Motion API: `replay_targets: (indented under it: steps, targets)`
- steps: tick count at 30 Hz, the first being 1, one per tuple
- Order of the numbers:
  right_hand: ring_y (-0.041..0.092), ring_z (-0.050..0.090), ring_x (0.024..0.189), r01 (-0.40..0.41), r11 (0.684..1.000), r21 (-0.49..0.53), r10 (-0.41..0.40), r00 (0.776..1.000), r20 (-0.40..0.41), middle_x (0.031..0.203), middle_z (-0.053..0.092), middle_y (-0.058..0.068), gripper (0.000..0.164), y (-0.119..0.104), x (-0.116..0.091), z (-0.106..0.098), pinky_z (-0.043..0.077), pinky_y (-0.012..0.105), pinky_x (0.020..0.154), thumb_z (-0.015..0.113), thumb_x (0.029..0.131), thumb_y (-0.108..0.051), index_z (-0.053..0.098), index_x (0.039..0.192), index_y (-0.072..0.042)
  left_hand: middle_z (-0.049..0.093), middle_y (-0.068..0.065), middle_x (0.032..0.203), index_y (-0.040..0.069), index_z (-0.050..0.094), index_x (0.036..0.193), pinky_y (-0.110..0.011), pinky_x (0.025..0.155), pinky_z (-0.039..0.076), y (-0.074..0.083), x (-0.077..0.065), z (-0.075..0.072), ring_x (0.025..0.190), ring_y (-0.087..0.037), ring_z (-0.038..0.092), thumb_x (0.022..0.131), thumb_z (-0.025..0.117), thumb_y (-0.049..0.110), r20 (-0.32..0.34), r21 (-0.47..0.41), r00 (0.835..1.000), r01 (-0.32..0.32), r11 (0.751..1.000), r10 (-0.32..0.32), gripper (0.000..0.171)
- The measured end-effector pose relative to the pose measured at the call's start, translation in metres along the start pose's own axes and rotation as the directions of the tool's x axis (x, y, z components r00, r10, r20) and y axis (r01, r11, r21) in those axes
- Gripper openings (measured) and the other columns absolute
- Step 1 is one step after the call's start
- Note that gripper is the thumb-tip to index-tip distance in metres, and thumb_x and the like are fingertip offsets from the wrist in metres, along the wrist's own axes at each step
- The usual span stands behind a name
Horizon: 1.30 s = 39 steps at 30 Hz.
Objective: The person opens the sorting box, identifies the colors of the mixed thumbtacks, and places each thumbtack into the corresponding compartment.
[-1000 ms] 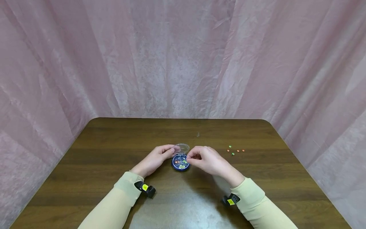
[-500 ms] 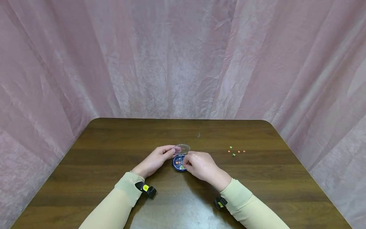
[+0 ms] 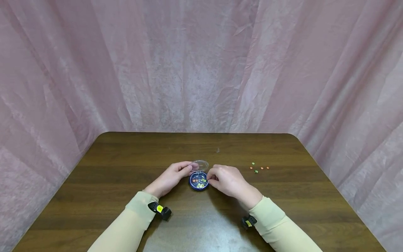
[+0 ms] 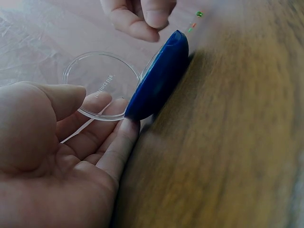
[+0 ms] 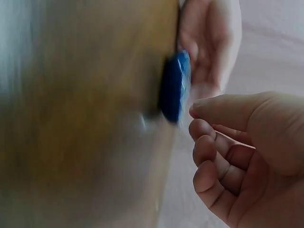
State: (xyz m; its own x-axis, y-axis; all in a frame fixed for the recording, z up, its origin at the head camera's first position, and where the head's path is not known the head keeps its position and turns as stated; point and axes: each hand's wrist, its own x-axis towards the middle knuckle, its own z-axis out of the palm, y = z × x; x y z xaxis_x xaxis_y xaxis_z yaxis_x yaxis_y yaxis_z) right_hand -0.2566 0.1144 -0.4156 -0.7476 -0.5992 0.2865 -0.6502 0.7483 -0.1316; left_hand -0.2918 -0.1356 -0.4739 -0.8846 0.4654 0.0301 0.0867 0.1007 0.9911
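Note:
A round blue pill box (image 3: 198, 189) stands on the table with its clear lid (image 3: 201, 165) raised. Dividers split its inside, where small orange pieces (image 3: 194, 181) lie at the left and green pieces (image 3: 200, 185) at the front and right. My left hand (image 3: 170, 177) holds the lid's edge between thumb and fingers, and a finger touches the blue base (image 4: 159, 80) in the left wrist view. Just beside the box's right rim is my right hand (image 3: 230, 180), its fingers loosely bent. Nothing shows between its thumb (image 5: 223, 111) and fingers, though the index fingertip is partly hidden.
Several small orange and green pieces (image 3: 262, 168) lie scattered on the brown wooden table (image 3: 126, 154), right of the right hand. A pink curtain (image 3: 201, 70) hangs behind the table and along its sides. Each wrist wears a small black camera (image 3: 163, 212).
My right hand moved left over the pill box, then drew back right to its rim. More green shows inside the box now. The left hand keeps its hold on the lid.

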Motion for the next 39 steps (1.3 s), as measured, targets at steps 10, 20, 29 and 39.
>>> replay_targets:
  steps: [10, 20, 29, 39]
  targets:
    - [0.010, 0.054, 0.065, -0.326, 0.936, -0.133, 0.325, 0.945, -0.033, 0.074, 0.058, -0.012, 0.014, 0.064, -0.015, -0.035, 0.045, 0.034, 0.055, 0.071, 0.081, -0.018, 0.064, 0.073, -0.027, 0.061, -0.004, 0.135, 0.009, 0.062, 0.134, -0.030, 0.105, 0.042, 0.000, -0.001, 0.000, 0.129, -0.017, 0.054, 0.106, 0.049, 0.029, 0.004, -0.010, 1.000, 0.007, 1.000, -0.007, 0.037]
    - [0.017, 0.048, 0.062, -0.517, 0.839, -0.169, 0.535, 0.841, 0.082, 0.064, 0.052, -0.005, 0.022, 0.097, -0.028, -0.040, 0.040, 0.036, 0.052, 0.062, 0.085, -0.013, 0.057, 0.065, -0.021, 0.061, -0.005, 0.135, 0.010, 0.062, 0.135, -0.031, 0.105, 0.042, -0.001, -0.002, -0.001, 0.130, -0.017, 0.053, 0.106, 0.049, 0.029, 0.003, -0.008, 1.000, 0.009, 1.000, -0.009, 0.037]
    - [0.018, 0.054, 0.064, -0.533, 0.829, -0.172, 0.554, 0.825, 0.113, 0.067, 0.057, -0.006, 0.023, 0.109, -0.034, -0.036, 0.044, 0.039, 0.054, 0.065, 0.087, -0.016, 0.060, 0.066, -0.022, 0.061, -0.003, 0.134, 0.012, 0.062, 0.134, -0.030, 0.105, 0.042, 0.001, -0.002, 0.000, 0.129, -0.016, 0.054, 0.106, 0.049, 0.030, 0.003, -0.005, 1.000, 0.020, 1.000, -0.020, 0.036]
    - [0.019, 0.044, 0.058, -0.522, 0.830, -0.197, 0.544, 0.836, 0.075, 0.058, 0.048, -0.003, 0.030, 0.114, -0.036, -0.029, 0.039, 0.037, 0.047, 0.056, 0.082, -0.007, 0.048, 0.055, -0.020, 0.061, -0.004, 0.135, 0.008, 0.061, 0.135, -0.030, 0.104, 0.043, 0.001, 0.000, 0.001, 0.129, -0.018, 0.054, 0.106, 0.049, 0.028, 0.006, -0.015, 1.000, 0.006, 1.000, -0.006, 0.037]
